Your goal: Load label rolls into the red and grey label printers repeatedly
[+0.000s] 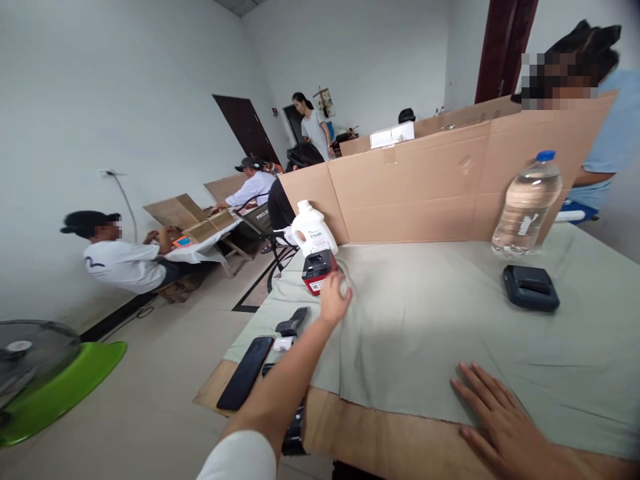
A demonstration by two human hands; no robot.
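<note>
My left hand [335, 298] reaches out to a black and red box [319, 269] at the far left of the table. Its fingers are at the box's right side, while the thumb stands apart, off the box; whether the fingers press on it I cannot tell. Directly behind the box is a white jug with a handle [314, 228]. Fingers spread, my right hand [505, 420] lies flat on the pale green cloth [415, 333] near the table's front edge, holding nothing.
Cardboard panels [410, 183] stand along the back. A water bottle with a blue cap [529, 205] and a dark square case [531, 288] are at right. A phone [246, 373] and small items lie at left. Several people work nearby; a green fan [75, 387] stands lower left.
</note>
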